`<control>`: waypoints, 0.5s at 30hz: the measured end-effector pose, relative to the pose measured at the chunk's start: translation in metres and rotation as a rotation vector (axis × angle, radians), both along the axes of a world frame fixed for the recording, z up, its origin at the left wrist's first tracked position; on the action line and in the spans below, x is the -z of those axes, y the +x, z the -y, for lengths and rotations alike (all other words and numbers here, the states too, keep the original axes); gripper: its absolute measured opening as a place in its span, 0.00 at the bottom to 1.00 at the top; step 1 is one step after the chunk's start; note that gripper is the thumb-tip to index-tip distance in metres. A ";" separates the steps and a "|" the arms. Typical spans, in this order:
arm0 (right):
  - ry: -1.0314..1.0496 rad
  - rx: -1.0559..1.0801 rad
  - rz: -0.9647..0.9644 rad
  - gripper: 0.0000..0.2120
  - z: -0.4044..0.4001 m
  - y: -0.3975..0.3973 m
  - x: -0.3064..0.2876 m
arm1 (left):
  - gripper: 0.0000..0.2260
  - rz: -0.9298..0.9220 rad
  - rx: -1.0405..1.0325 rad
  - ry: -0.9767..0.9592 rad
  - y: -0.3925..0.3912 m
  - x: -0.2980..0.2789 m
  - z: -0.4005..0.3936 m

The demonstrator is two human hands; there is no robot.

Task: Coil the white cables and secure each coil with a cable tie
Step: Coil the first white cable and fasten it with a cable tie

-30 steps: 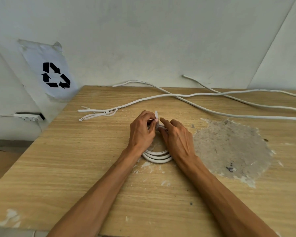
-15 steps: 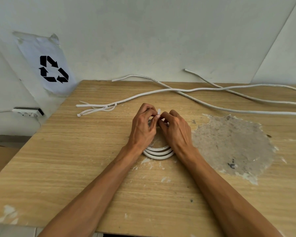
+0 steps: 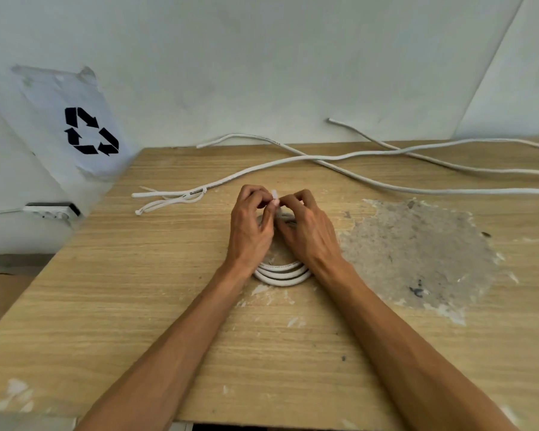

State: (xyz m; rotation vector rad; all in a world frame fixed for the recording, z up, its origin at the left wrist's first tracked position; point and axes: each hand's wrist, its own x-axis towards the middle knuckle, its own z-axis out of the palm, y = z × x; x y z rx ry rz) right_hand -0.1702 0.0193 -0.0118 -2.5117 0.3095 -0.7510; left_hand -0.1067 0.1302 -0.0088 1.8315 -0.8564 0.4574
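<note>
While the coiled white round cable (image 3: 282, 273) lies flat on the worn wooden bench (image 3: 137, 290), both hands meet at its far side — left hand (image 3: 251, 227) and right hand (image 3: 308, 234) each pinching the small white plastic cable tie (image 3: 274, 195), probably to cinch the loops together.

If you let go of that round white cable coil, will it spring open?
Probably somewhat. The round white cable coil shows three smooth loops lying tight together, so the cable looks springy rather than floppy. The left hand and right hand pinch a small white cable tie at its far side, and whether it is fastened can't be told.
</note>
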 end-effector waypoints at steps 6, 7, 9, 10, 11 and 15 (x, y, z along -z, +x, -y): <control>0.256 -0.032 0.016 0.08 0.007 0.004 0.001 | 0.03 0.001 0.031 0.060 -0.001 0.003 0.000; 0.267 -0.030 0.017 0.07 0.008 0.004 0.000 | 0.03 0.027 0.030 0.064 -0.002 0.003 -0.001; 0.258 -0.032 0.009 0.06 0.008 0.005 -0.001 | 0.03 0.094 0.021 0.075 -0.004 0.004 -0.001; 0.245 -0.036 -0.002 0.05 0.008 0.005 -0.002 | 0.03 0.121 0.011 0.089 -0.005 0.004 -0.001; 0.232 -0.035 -0.012 0.05 0.009 0.006 -0.001 | 0.03 0.144 0.002 0.105 -0.006 0.004 -0.001; 0.202 -0.032 -0.012 0.08 0.006 0.002 -0.003 | 0.03 0.118 0.004 0.099 -0.007 0.003 0.000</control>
